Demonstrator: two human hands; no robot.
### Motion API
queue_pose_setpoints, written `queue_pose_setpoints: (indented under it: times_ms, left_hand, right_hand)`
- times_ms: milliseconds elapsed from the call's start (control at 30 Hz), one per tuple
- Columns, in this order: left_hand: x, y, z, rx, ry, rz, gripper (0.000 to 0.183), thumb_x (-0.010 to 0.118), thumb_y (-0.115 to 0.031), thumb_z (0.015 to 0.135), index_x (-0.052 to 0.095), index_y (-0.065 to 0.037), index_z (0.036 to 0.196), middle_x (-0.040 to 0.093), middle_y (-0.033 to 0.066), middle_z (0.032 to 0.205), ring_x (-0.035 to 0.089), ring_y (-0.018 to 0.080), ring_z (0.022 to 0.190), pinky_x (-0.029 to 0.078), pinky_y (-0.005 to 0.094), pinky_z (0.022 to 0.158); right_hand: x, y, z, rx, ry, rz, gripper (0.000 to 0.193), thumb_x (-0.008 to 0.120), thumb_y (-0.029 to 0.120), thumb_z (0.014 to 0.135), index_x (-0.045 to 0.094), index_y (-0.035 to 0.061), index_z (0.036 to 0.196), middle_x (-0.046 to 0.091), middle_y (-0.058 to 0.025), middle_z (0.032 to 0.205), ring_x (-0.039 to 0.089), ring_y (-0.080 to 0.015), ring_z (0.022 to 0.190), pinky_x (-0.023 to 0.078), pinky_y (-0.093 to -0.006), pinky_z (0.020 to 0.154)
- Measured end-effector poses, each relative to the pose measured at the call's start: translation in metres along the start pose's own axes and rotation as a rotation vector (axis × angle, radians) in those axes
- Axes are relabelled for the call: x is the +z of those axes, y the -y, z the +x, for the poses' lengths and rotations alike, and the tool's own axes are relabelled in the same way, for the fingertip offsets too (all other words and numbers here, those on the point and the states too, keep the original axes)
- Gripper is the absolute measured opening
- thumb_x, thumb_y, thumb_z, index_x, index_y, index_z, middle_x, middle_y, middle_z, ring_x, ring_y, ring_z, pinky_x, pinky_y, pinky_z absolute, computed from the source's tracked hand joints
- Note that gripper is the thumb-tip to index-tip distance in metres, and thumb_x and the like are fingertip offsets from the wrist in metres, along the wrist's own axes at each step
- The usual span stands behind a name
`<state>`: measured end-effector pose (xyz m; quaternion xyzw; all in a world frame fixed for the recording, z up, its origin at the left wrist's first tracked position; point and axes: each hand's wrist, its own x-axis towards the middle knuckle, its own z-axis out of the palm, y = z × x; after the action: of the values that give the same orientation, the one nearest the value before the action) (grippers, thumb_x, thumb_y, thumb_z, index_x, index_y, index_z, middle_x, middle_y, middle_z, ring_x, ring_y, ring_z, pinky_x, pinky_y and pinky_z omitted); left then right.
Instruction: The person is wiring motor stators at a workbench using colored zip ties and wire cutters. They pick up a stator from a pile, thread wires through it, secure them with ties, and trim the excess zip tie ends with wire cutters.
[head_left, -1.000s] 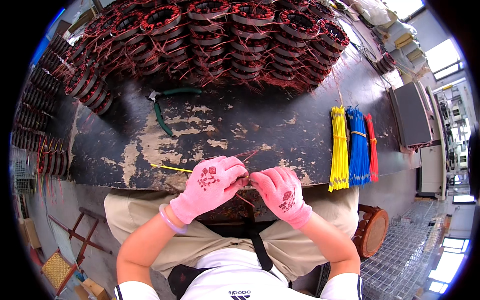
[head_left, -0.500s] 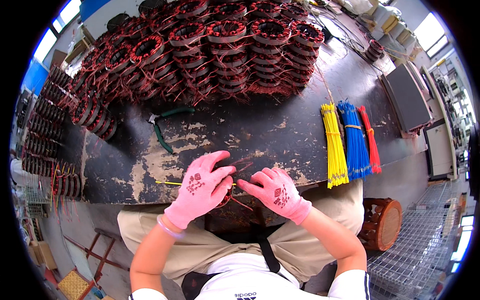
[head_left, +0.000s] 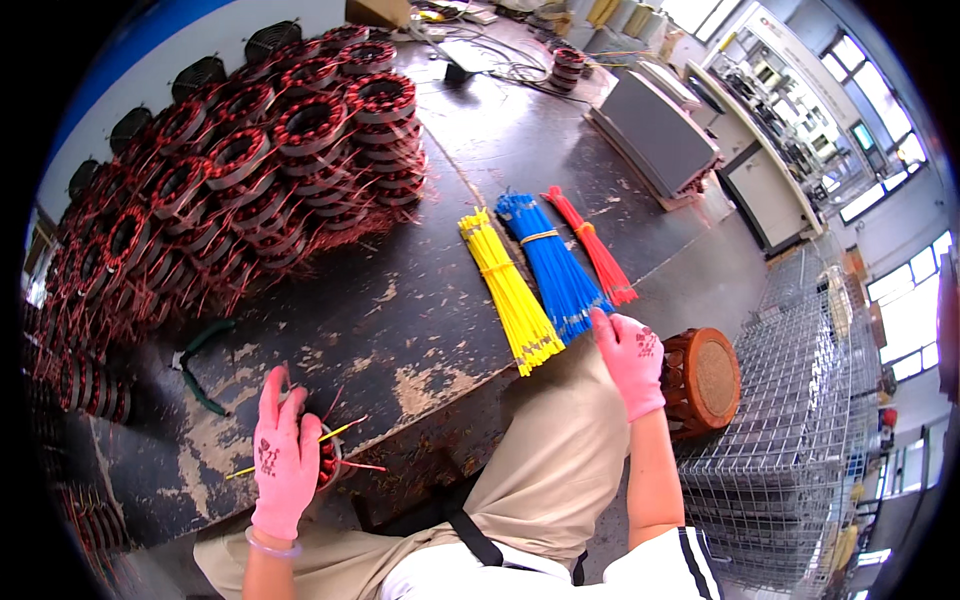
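Pink gloves cover both hands. My left hand (head_left: 284, 465) is closed around a small motor stator (head_left: 328, 462) at the table's front edge, hiding much of it. A yellow wire (head_left: 343, 430) crosses the stator under the hand, and reddish winding leads stick out. My right hand (head_left: 632, 362) is at the near end of the bundle of blue wires (head_left: 555, 262), thumb and fingers pinched on wire ends there; how many is hidden. Just left lies a bundle of yellow wires (head_left: 508, 295), and beyond, a thinner bundle of red wires (head_left: 597, 250).
Many stacked stators (head_left: 250, 190) fill the table's left and back. Green-handled cutters (head_left: 195, 370) lie left of my left hand. A grey box (head_left: 655, 130) stands at the far right. A wooden stool (head_left: 708, 380) and wire mesh cage (head_left: 770, 430) are to my right.
The view has turned right. My right hand has left the stator and reached right to the blue wires. My left hand stays at the stator with the yellow wire.
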<state>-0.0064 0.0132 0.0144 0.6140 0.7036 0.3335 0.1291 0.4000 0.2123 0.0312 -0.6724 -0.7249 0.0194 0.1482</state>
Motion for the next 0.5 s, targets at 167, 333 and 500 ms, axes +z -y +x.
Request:
queue_pose_setpoints:
  times_ms: [167, 333, 500]
  left_hand:
    - [0.005, 0.004, 0.002, 0.006, 0.034, -0.085, 0.032, 0.055, -0.003, 0.097, 0.058, 0.011, 0.126, 0.042, 0.0249, 0.154, 0.057, 0.041, 0.125, 0.048, 0.0425, 0.103]
    - [-0.01, 0.004, 0.0, -0.009, 0.122, 0.016, 0.038, 0.059, -0.003, 0.096, 0.055, 0.009, 0.131, 0.037, 0.0248, 0.158, 0.054, 0.042, 0.129, 0.046, 0.0457, 0.108]
    - [-0.005, -0.026, -0.006, 0.241, -0.257, 0.15, 0.051, 0.07, -0.013, 0.088, 0.053, 0.001, 0.135, 0.044, 0.0246, 0.15, 0.047, 0.0455, 0.133, 0.04, 0.0529, 0.111]
  right_hand:
    - [0.023, -0.057, 0.012, 0.11, 0.299, 0.378, 0.052, 0.06, 0.05, 0.1, 0.066, 0.0031, 0.078, 0.067, -0.0126, 0.072, 0.064, -0.0247, 0.065, 0.049, -0.0382, 0.063]
    - [-0.026, -0.029, -0.007, 0.212, 0.252, 0.734, 0.039, 0.064, 0.031, 0.1, 0.069, -0.0019, 0.078, 0.067, -0.005, 0.067, 0.059, -0.0113, 0.06, 0.046, -0.0294, 0.059]
    - [-0.097, 0.057, -0.063, -0.16, 0.228, 0.97, 0.024, 0.068, 0.011, 0.091, 0.064, 0.0028, 0.069, 0.062, -0.004, 0.062, 0.057, -0.0124, 0.056, 0.043, -0.0301, 0.053]
